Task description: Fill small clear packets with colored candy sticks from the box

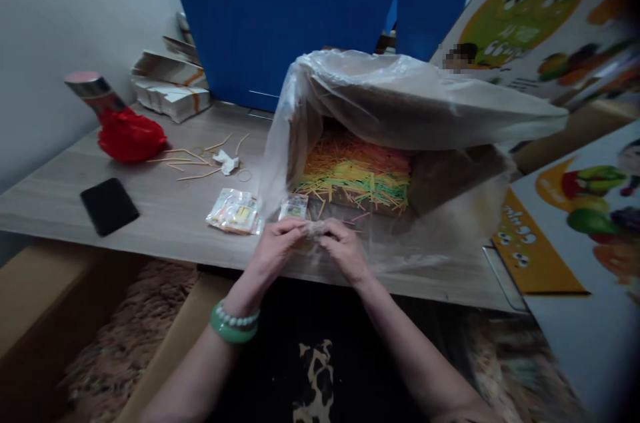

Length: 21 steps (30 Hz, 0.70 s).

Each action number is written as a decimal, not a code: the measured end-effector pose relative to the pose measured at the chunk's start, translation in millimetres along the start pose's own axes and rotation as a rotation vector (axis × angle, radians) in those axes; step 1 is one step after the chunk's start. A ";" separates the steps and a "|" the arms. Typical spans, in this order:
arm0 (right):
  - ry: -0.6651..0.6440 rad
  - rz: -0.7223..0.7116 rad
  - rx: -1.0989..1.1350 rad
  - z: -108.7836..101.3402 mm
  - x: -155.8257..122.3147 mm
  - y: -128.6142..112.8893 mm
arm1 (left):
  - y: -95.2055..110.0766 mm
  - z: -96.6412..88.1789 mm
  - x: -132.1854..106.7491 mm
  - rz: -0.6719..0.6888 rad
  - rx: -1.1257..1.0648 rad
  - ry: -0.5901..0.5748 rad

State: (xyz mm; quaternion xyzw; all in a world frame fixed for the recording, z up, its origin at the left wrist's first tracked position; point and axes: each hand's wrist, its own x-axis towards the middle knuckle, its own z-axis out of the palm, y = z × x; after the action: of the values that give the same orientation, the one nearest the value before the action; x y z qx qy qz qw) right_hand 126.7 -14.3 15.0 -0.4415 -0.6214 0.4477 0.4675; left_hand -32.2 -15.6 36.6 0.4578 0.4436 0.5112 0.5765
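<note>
My left hand (273,246) and my right hand (346,250) meet at the table's front edge, the fingers of both pinched on a crumpled clear plastic packet (315,230). What the packet holds is mostly hidden by my fingers. Just beyond them lies a small printed sachet (294,206). To the left of my left hand is a filled clear packet (235,211) with a printed label. Past my hands, an open box lined with a clear plastic bag (385,80) contains many thin sticks (357,173) in orange, yellow, green and pink.
On the table (165,220) are a black phone-like slab (109,206), a red-wrapped canister (131,136), loose sticks (197,175), a white scrap (227,162) and stacked cartons (170,93). Printed cartons (575,230) stand at right. A cardboard box (165,343) of brownish pieces sits below left.
</note>
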 end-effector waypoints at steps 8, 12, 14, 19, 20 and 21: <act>0.032 0.125 -0.653 -46.6 5.6 17.1 | -4.8 -105.4 36.5 0.134 0.244 0.624; -0.140 0.228 -1.162 -66.5 13.1 25.6 | -0.3 -130.9 52.6 0.147 0.704 0.688; -0.217 0.256 -1.272 -65.0 15.2 25.8 | -1.2 -113.3 50.8 0.294 1.044 0.714; -0.234 0.260 -1.316 -68.3 17.5 26.4 | -30.3 -13.7 26.9 0.736 1.069 0.132; -0.199 0.260 -1.314 -74.2 19.9 26.2 | -37.5 6.7 23.3 0.735 1.017 -0.025; -0.152 0.263 -1.315 -82.1 24.1 25.8 | -43.4 25.0 21.0 0.698 0.991 -0.132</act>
State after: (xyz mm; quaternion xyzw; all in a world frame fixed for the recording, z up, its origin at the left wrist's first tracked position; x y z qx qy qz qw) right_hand 206.0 26.2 7.8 -0.6733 -0.7369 0.0593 -0.0016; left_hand 2.1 1.0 -2.2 0.8208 0.4157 0.3730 0.1195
